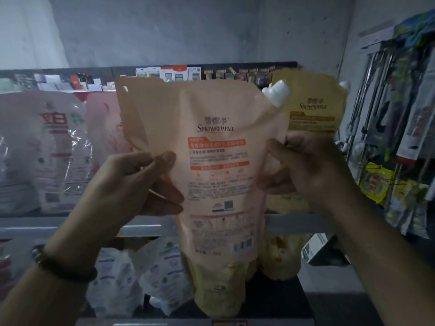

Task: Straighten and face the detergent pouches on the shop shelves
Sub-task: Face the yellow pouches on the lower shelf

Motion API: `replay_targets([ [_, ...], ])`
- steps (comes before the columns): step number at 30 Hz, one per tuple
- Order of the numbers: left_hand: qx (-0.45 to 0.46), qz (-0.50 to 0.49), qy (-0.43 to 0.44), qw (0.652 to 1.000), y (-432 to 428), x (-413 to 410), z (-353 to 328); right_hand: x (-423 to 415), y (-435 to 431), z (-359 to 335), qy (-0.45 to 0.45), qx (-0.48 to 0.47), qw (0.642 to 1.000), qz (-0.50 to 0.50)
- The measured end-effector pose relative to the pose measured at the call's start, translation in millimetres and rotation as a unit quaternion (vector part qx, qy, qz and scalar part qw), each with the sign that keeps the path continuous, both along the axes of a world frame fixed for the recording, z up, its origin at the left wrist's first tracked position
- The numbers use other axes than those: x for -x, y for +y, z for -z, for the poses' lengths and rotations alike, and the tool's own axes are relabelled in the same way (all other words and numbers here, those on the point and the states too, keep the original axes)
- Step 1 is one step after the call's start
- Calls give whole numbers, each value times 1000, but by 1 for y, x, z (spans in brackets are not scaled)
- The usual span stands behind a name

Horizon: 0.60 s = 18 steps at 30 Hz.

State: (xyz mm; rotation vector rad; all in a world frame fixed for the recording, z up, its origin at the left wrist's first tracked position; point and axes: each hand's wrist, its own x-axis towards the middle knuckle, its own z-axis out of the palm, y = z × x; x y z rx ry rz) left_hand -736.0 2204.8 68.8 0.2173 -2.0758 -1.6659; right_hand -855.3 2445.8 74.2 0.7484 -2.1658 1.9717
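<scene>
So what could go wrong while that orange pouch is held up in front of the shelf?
1. The left hand and right hand pinch only the side edges of the orange pouch; it might slip onto the lower pouches.
2. Small print and a QR code face the person, probably the back, so it could be shelved the wrong way round.
3. Its white cap overlaps the yellow pouch behind; pushing in could tip that one.

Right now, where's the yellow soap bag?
In the head view, the yellow pouch stands on the upper shelf at right, behind the peach pouch and the right hand, left of the hanging poles.
</scene>
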Motion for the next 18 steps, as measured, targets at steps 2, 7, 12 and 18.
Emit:
replay_targets([
  [2, -1, 5, 1, 1000, -6, 3, -12, 2, -7, -10, 6, 19, 1000, 2],
  [7, 29, -1, 32, 999, -15, 10, -39, 5, -21, -32, 31, 53, 998, 19],
  [12, 39, -12, 58, 997, -20, 21, -55, 10, -31, -49, 69, 58, 994, 55],
  [18, 42, -21, 62, 997, -24, 46, -52, 29, -48, -48, 62, 72, 992, 88],
])
